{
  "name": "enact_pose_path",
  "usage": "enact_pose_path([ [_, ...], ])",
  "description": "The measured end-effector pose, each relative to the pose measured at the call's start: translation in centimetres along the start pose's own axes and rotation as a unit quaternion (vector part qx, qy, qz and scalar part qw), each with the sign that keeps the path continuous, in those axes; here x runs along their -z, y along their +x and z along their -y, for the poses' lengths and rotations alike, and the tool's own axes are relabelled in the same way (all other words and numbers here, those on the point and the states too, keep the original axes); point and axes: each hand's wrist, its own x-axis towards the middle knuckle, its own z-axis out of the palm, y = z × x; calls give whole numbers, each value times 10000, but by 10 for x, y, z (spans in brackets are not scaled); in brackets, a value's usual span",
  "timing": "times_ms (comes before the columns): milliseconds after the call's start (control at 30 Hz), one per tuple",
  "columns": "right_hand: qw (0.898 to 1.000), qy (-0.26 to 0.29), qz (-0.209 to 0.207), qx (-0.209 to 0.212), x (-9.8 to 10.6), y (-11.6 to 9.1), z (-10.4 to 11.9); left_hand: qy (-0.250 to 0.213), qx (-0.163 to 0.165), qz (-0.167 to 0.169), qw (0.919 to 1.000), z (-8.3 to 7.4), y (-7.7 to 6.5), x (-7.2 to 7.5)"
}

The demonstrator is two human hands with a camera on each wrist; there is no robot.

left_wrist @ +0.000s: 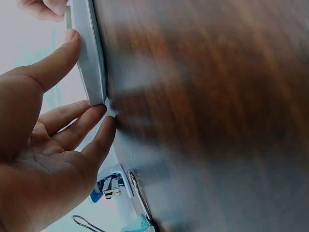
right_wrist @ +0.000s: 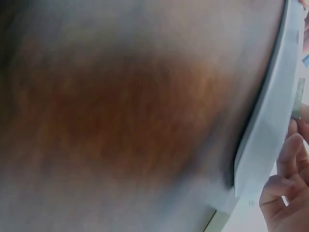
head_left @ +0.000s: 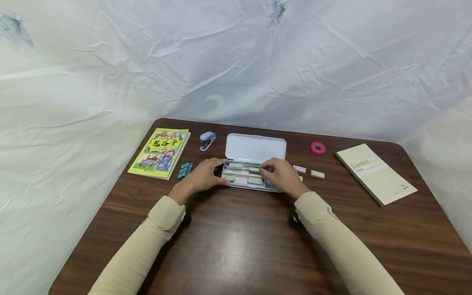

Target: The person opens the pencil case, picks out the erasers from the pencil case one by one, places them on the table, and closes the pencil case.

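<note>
A white pencil case (head_left: 256, 148) lies with its lid raised at the back of the dark table. Inside it are pens and several pastel erasers, among them a pink eraser (head_left: 241, 180) and a blue-green eraser (head_left: 235, 166). My left hand (head_left: 204, 175) grips the case's left end, the thumb (left_wrist: 67, 50) at the front wall and the fingertips round the corner. Over the case's right part, my right hand (head_left: 283, 175) pinches a pale green eraser (right_wrist: 299, 94) between thumb and fingers. The right hand hides the case's right end in the head view.
Loose erasers, one green (head_left: 317, 174) and one pink (head_left: 300, 169), lie right of the case. Further right are a pink tape roll (head_left: 318, 148) and a notebook (head_left: 376, 174). Leftward sit a stapler (head_left: 207, 140), teal binder clips (head_left: 185, 170) and a yellow book (head_left: 160, 153).
</note>
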Motion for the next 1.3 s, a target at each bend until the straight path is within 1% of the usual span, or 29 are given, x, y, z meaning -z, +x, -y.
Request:
enact_pose_path([
  [100,9998,172,-31,64,7,-2,-4,75,-34,-21,10000,-1,-1,0],
  [167,9997,235,-71,78,12,-4,-10,100,-37,-19,9999,-5,-4,2],
  [267,9995,275,-156,71,21,-9,-20,9,41,-15,10000,-14,-10,6],
  [367,9994,292,-199,-37,30,-16,-34,11,118,17,9999,-18,-12,7],
  [400,9994,270,-204,-68,33,-19,-38,-10,145,2,9999,-16,-12,7],
  [500,9994,216,-178,-186,43,-28,-50,58,136,1,9999,-5,-4,2],
  [667,9995,45,-178,-253,60,-44,-68,201,15,-1,9998,25,16,-10],
  [767,9994,-50,-246,-220,67,-53,-79,189,30,26,9998,30,20,-12],
  [833,9993,-110,-297,-209,71,-59,-85,163,49,36,9998,29,20,-13],
  [967,9988,-220,-381,-214,78,-69,-99,154,111,41,9998,23,17,-11],
  [1133,9979,-421,-316,-378,84,-79,-114,119,172,24,9998,14,11,-8],
  [1300,9958,-706,-174,-556,87,-83,-120,62,157,8,9999,9,7,-6],
])
